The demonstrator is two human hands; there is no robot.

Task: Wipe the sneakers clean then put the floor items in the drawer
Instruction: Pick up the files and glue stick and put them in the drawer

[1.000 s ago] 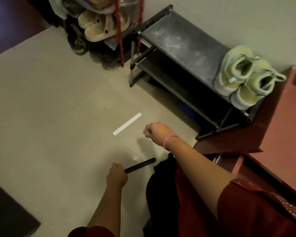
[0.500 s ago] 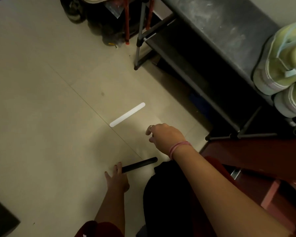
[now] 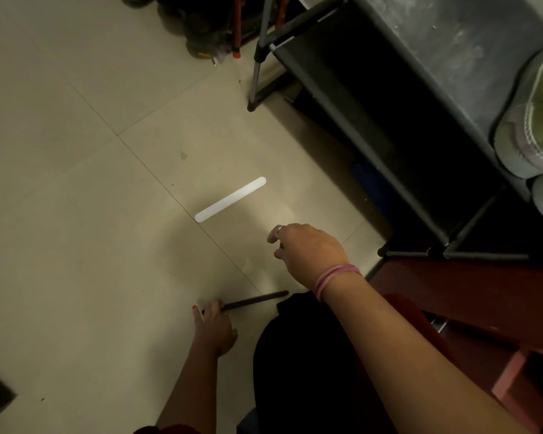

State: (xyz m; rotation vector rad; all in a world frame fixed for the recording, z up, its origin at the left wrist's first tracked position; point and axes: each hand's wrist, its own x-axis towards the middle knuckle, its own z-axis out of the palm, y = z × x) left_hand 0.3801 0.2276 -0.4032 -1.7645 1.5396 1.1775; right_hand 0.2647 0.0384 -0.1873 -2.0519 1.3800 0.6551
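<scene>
— Since the sneakers (image 3: 533, 133) are seen standing on the top shelf of the dark rack (image 3: 436, 57), can the wiping be counted as done?

— That cannot be settled from this view; only the toe ends are caught at the right edge, and no cloth is seen. It is judged that the second part, clearing the floor, is what is in hand.

— What is left on the floor (image 3: 76, 183)?

— Two flat sticks. The white stick (image 3: 230, 199) is lying untouched on the tiles, apart from both hands. The black stick (image 3: 251, 302) is being touched at its near end by the left hand (image 3: 215, 332), with the fingers laid over it; whether it is gripped or only pressed cannot be told.

— And the right hand (image 3: 308, 250)?

— It is held above the tiles between the two sticks, fingers loosely curled, nothing pinched.

— So what remains?

— Both sticks are yet to be lifted and stowed. No drawer is clearly made out; only reddish wooden furniture (image 3: 470, 286) is seen at the right.
</scene>
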